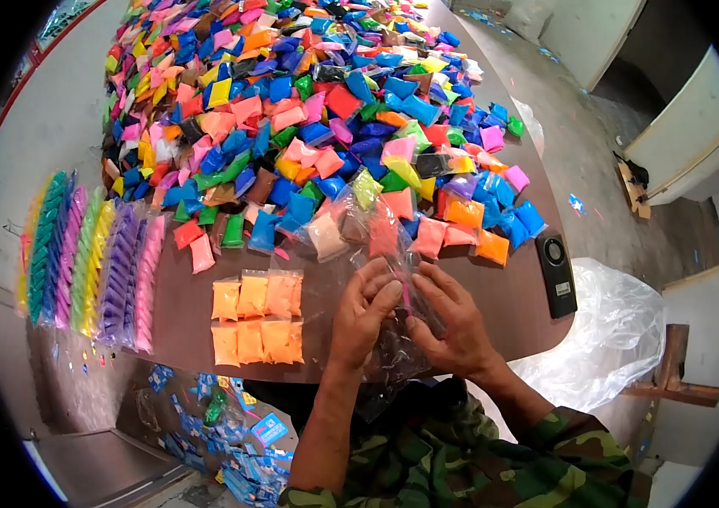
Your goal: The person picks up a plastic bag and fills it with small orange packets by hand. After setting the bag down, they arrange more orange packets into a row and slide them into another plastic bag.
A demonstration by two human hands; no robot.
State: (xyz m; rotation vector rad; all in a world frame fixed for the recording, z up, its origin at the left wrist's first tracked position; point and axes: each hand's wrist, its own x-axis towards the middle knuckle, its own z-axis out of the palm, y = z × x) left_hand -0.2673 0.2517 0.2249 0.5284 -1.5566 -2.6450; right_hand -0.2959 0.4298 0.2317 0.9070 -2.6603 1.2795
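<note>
Near the table's front edge, my left hand (365,311) is closed on one side of a clear plastic bag (395,349). My right hand (454,326) grips the other side, its thumb and fingers close to a thin pink strip (406,295) that shows between the hands. The film reaches down over the table edge toward my lap. Just beyond my fingertips lie a red packet (383,235) and a pale peach packet (326,235). Left of my left hand, small orange packets (251,341) lie flat in two rows.
A large heap of colourful packets (292,110) covers the back of the brown table (181,313). Twisted coloured bundles (93,262) in clear sleeves hang over the left edge. A black phone-like device (555,275) lies at the right edge, with clear sheeting (605,326) below.
</note>
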